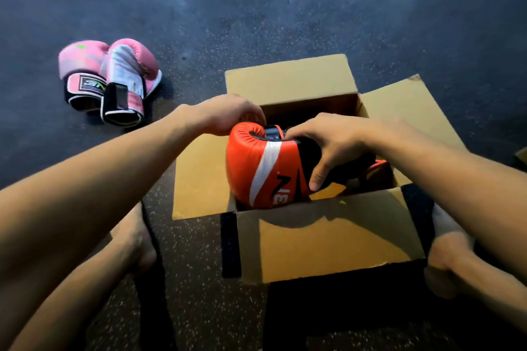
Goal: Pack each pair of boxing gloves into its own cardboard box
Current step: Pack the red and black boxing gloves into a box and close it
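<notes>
An open cardboard box [328, 239] stands on the dark floor in front of me, all its flaps spread out. An orange boxing glove [256, 168] with a white stripe and black cuff sits partly inside the box's mouth. My left hand [228, 117] grips its far top edge near the thumb. My right hand [328, 142] clasps the black cuff. A second orange glove [377, 169] shows deeper in the box on the right, mostly hidden. A pair of pink boxing gloves [109, 77] lies on the floor to the left.
The floor [285, 8] is dark speckled rubber and stretches away beyond the box. My bare feet [137, 239] rest on either side of the box. A corner of another cardboard piece [522, 155] shows at the right edge.
</notes>
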